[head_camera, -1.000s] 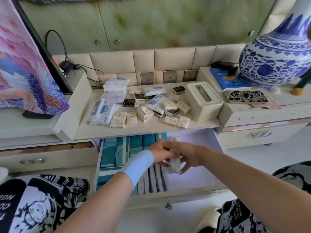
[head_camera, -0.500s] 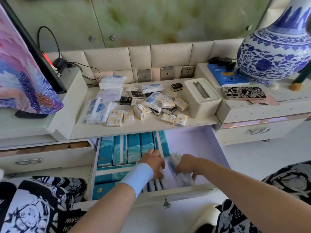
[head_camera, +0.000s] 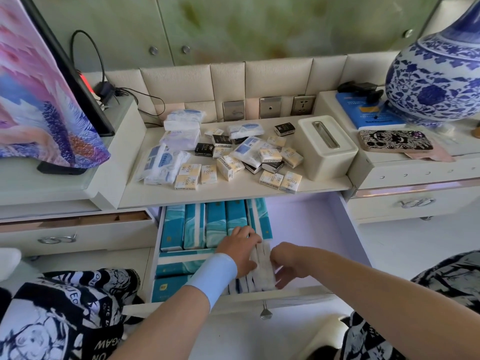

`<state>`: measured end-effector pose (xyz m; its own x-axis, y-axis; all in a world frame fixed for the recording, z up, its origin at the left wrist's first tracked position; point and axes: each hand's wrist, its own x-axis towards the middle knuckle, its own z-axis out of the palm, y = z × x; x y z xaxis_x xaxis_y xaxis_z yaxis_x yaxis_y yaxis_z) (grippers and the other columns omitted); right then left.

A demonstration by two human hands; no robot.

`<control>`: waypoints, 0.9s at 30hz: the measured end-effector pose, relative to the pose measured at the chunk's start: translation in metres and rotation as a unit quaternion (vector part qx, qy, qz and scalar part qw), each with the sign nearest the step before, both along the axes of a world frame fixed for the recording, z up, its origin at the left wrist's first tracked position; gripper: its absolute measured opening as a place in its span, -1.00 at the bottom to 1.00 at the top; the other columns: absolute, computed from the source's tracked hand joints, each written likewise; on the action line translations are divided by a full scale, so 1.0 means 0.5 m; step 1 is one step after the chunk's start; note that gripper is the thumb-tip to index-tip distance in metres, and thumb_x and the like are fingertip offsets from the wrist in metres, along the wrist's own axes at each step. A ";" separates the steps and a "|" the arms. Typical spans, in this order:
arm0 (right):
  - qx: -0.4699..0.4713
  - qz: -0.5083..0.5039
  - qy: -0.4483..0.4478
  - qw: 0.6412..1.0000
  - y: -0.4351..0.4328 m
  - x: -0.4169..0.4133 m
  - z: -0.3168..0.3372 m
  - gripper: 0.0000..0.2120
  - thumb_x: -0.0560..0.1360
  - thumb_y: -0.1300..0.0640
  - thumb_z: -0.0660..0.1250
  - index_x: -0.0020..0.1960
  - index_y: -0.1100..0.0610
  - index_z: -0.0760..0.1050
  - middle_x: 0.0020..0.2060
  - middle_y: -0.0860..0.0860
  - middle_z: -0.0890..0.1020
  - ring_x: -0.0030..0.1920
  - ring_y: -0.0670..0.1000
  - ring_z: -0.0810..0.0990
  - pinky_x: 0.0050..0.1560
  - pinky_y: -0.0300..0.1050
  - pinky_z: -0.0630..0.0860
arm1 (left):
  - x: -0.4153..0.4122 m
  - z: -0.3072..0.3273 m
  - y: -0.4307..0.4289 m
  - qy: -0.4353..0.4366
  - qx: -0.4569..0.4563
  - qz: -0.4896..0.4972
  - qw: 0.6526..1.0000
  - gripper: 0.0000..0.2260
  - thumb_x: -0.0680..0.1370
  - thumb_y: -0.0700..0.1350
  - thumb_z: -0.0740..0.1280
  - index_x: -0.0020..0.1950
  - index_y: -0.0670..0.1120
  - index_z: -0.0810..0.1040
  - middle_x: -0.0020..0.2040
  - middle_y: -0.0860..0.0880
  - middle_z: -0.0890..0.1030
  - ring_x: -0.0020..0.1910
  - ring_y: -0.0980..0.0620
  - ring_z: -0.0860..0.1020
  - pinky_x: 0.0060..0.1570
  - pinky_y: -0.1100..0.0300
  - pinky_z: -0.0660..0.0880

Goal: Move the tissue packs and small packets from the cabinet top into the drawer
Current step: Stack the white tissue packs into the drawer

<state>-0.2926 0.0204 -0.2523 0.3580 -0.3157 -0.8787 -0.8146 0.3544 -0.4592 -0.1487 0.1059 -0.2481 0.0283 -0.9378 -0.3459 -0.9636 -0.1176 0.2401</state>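
Both hands are down in the open drawer (head_camera: 345, 216). My left hand (head_camera: 240, 252), with a pale blue wristband, and my right hand (head_camera: 287, 263) press from either side on a white tissue pack (head_camera: 265, 268) standing upright beside other white packs at the drawer's front. Several teal tissue packs (head_camera: 215, 222) fill the drawer's left half. On the cabinet top (head_camera: 233, 193) lie several soft white-and-blue tissue packs (head_camera: 163, 162), small cream packets (head_camera: 188, 176) and black packets (head_camera: 204, 149).
A cream tissue box (head_camera: 324, 146) stands at the right of the cabinet top. A phone (head_camera: 394, 141), a blue book and a blue-and-white vase (head_camera: 436, 79) sit on the right unit. A covered screen (head_camera: 39, 100) stands left. The drawer's right half is bare.
The hands have carried the white pack from above the drawer down into it, and stood it against the row at the front. The camera has tilted slightly down.
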 end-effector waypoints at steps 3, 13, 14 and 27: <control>0.005 0.043 -0.005 0.999 0.003 0.002 -0.009 -0.75 0.61 0.23 0.21 0.26 0.18 0.50 0.13 0.14 0.63 -0.04 0.14 0.72 0.01 0.14 0.67 | 0.003 -0.015 0.013 -0.048 0.057 -0.014 0.997 -0.13 0.44 0.31 0.34 0.59 0.04 -0.02 0.59 0.02 -0.10 0.56 -0.09 -0.10 0.47 -0.15 0.10; -0.111 0.122 0.017 0.986 0.017 0.015 -0.004 -0.69 0.59 0.17 0.23 0.32 0.16 0.41 0.09 0.10 0.63 -0.16 0.07 0.73 -0.13 -0.03 0.70 | 0.029 -0.015 0.032 -0.064 -0.011 -0.048 0.997 -0.20 0.44 0.35 0.30 0.55 0.05 0.09 0.50 0.00 0.11 0.47 -0.08 0.12 0.39 -0.07 0.23; -0.112 0.121 0.019 0.986 0.014 0.015 -0.003 -0.68 0.59 0.17 0.22 0.33 0.17 0.40 0.10 0.10 0.62 -0.17 0.07 0.72 -0.13 -0.02 0.70 | 0.032 -0.010 0.034 -0.063 -0.030 -0.055 0.996 -0.25 0.42 0.36 0.32 0.49 0.06 0.17 0.42 0.00 0.19 0.40 -0.06 0.20 0.33 -0.04 0.28; -0.252 0.272 0.105 0.923 0.001 0.033 0.037 -0.75 0.60 0.13 0.22 0.23 0.21 0.44 -0.04 0.08 0.61 -0.17 0.06 0.71 -0.21 -0.11 0.63 | 0.056 0.031 0.030 0.014 0.019 0.009 1.000 -0.41 0.52 0.19 0.31 0.51 0.13 0.21 0.45 0.04 0.28 0.45 -0.03 0.22 0.35 -0.04 0.34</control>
<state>-0.2759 0.0210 -0.2340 0.4227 -0.5259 -0.7381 -0.8986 -0.3489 -0.2660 -0.1206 0.1211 -0.2328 0.0348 -0.9232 -0.3827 -0.9541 -0.1447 0.2622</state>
